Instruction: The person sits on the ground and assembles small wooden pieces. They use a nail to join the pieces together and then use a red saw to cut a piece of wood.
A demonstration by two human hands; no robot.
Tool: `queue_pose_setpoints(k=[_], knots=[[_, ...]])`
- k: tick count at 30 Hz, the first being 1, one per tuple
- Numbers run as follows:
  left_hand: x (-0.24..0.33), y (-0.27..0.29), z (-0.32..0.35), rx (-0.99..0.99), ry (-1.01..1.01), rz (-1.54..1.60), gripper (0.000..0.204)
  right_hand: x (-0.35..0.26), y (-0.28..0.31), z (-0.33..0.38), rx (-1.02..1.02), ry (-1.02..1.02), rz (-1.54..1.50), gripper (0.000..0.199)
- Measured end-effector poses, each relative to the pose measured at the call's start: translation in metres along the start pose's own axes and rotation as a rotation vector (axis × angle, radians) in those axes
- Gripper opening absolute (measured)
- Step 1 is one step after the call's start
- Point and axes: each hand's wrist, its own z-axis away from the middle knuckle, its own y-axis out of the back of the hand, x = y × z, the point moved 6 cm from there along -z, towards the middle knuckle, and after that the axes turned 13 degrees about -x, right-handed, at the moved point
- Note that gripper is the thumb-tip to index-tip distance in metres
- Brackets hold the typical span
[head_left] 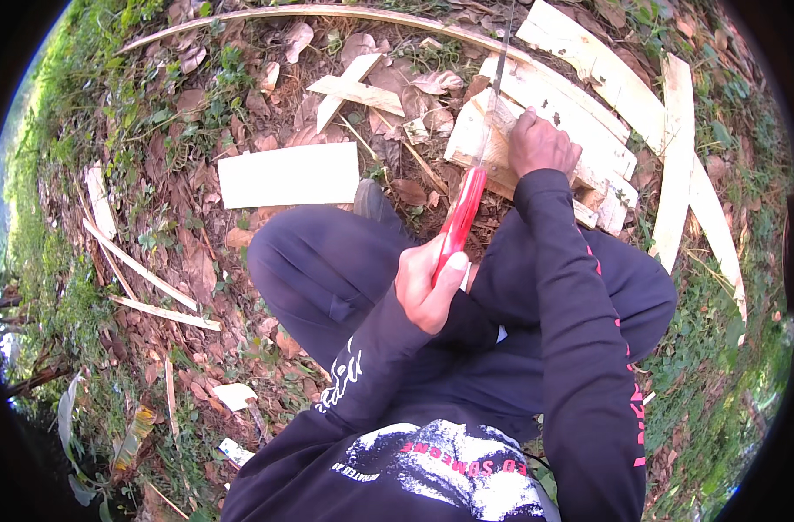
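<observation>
My left hand is wrapped round the red handle of a hand saw. The saw's thin blade points away from me and crosses a short pale wooden board just left of my right hand. With its fingers curled, my right hand bears down on that board, and its fingertips are partly hidden. Beneath and beyond lie more pale planks, stacked on the ground in front of my bent legs. How deep the blade sits in the wood I cannot tell.
A white rectangular board lies left of the stack. Two crossed offcuts rest beyond it. Long planks lie at the right, a long curved-looking strip at the far side, and thin strips at the left among dry leaves and weeds.
</observation>
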Motion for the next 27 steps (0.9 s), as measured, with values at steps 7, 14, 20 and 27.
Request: queue_pose_setpoints(k=[7,14,20,27], knots=[[-0.004,-0.002,0.0,0.066,0.0,0.014,0.043,-0.001,-0.002,0.0,0.02,0.051,-0.018,0.061],[-0.022,-0.005,0.007,0.106,-0.041,0.046,0.041,-0.002,0.001,0.001,-0.027,0.069,0.028,0.087],[-0.026,-0.009,-0.009,0.085,-0.067,0.08,0.041,-0.002,0.001,0.006,0.009,0.133,0.025,0.097],[-0.026,-0.007,-0.021,0.065,-0.097,0.027,0.04,0.0,-0.009,0.0,0.097,0.088,-0.044,0.094]])
